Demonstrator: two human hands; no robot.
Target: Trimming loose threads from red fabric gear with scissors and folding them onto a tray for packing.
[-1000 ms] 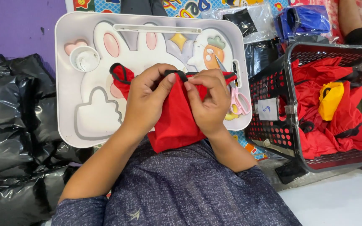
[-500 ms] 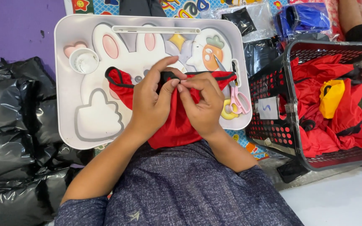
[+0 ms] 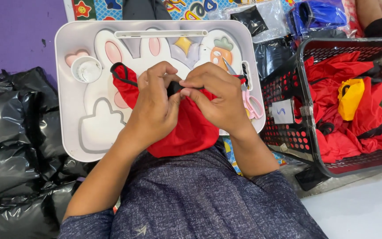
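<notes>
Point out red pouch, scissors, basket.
red pouch [image 3: 191,130], head view, bare fabric below the hands
scissors [image 3: 254,105], head view, pink handle loops
basket [image 3: 307,110], head view, near-side rim

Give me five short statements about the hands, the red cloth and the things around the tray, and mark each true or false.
1. Both hands, left hand and right hand, pinch the red cloth over the white tray. True.
2. The scissors lie left of the tray. False: they lie at its right edge.
3. The basket holds red cloth. True.
4. The small round cup sits in the basket. False: it sits on the tray.
5. Black plastic bags lie left of the tray. True.
</notes>
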